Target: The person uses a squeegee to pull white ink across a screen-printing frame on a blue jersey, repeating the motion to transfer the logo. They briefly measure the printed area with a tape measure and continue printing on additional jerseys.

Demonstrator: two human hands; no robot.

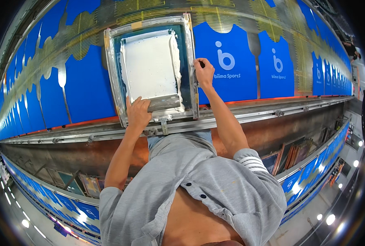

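Note:
A screen printing frame [110,53] lies on the long table in front of me, metal-edged with patches of tape. Thick white ink [149,61] covers most of its mesh, with ridges along the sides. My left hand [138,112] grips the left end of a squeegee [164,103], which lies across the ink near the frame's close edge. At the frame's right side, my right hand [204,73] is closed with its fingers curled against the edge rail. Its fingertips are partly hidden. What lies under the screen is hidden too.
Blue shirt panels with white prints [225,61] lie to the right; plain blue panels [88,86] lie to the left. A metal rail [248,117] with stops runs along the near table edge. Behind me stands another table with blue panels [309,168], and framed screens [295,153] lean beneath it.

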